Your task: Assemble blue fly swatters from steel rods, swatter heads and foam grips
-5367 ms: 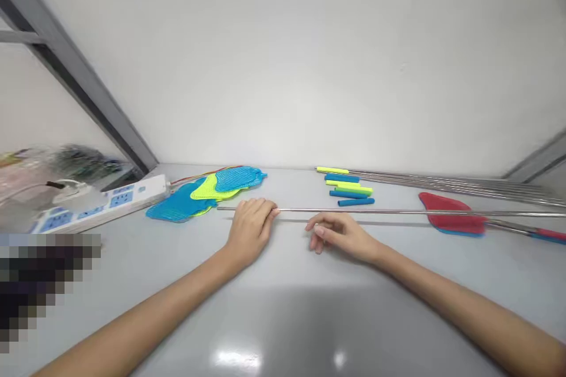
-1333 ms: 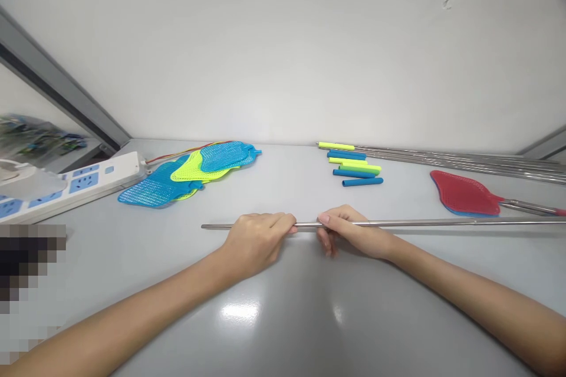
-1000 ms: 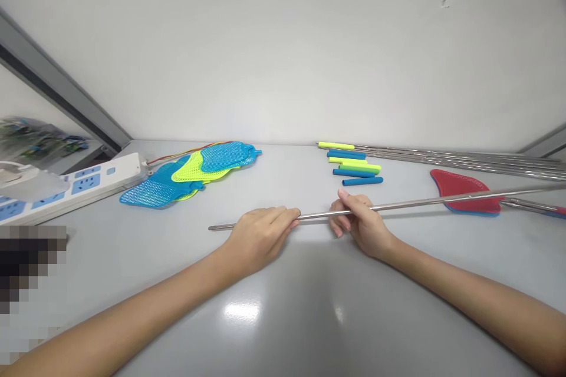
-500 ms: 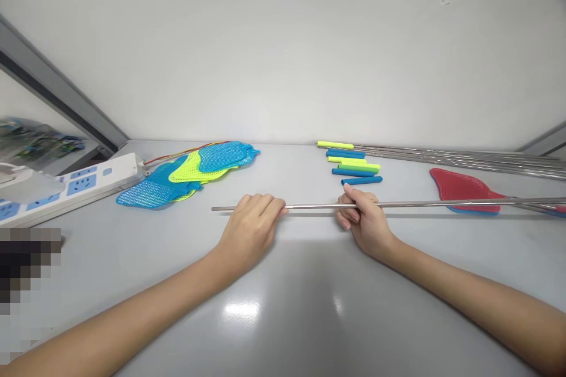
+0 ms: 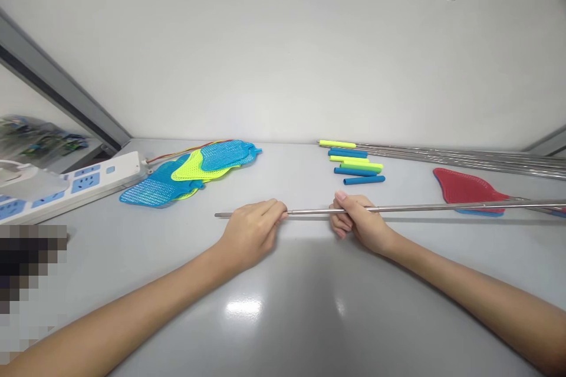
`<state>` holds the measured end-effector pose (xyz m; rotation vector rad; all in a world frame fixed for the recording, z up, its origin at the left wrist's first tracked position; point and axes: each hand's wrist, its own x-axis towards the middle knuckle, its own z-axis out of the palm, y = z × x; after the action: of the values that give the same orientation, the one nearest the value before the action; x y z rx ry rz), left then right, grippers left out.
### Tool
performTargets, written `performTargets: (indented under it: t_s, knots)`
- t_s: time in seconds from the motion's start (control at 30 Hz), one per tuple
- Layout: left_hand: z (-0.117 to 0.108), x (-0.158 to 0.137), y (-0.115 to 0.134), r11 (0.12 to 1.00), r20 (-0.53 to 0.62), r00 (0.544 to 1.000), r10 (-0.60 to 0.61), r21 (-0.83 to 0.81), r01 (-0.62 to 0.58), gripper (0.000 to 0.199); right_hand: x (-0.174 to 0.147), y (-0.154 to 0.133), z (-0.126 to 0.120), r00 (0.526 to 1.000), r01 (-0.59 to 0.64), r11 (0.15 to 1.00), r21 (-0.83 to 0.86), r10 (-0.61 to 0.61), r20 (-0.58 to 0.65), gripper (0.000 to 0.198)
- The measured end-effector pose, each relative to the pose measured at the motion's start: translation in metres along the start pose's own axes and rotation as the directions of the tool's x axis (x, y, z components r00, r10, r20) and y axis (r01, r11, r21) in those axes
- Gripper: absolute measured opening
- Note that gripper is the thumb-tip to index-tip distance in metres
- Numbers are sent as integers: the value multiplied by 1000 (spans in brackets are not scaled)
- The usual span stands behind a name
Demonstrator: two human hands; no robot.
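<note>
A long thin metal rod (image 5: 415, 208) lies level across the view, just above the grey table, and runs out past the right edge. My left hand (image 5: 256, 230) is wrapped over it from above near its left end, whose tip sticks out beyond the knuckles. Further right, my right hand (image 5: 360, 221) grips the same rod, palm turned up and thumb on top. Behind the right hand lie several blue, yellow and green handle sleeves (image 5: 365, 180). The rod passes in front of a red fly swatter head (image 5: 469, 187), with a blue one partly under it.
Blue and yellow mesh swatter heads (image 5: 194, 168) are piled at the back left, near a white power strip (image 5: 110, 169). More metal rods (image 5: 442, 159) lie along the wall at the back right. A blurred-out dark patch (image 5: 26, 265) covers the left edge.
My right hand has shifted slightly left along the rod, toward my left hand. The rod sits slightly lower in view. Both hands keep their hold.
</note>
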<state>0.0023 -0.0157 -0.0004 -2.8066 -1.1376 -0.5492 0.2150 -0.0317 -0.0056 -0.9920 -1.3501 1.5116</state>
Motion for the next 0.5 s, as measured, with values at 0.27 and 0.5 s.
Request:
performTargets:
  t_s: [0.27, 0.5]
  knots:
    - [1, -2, -4, 1000, -8, 1000, 8, -29, -8, 19, -2, -6, -2, 995, -6, 982, -190, 24, 93, 47]
    - [1, -4, -4, 998, 19, 999, 26, -65, -24, 17, -3, -8, -2, 991, -20, 968, -250, 52, 120, 46]
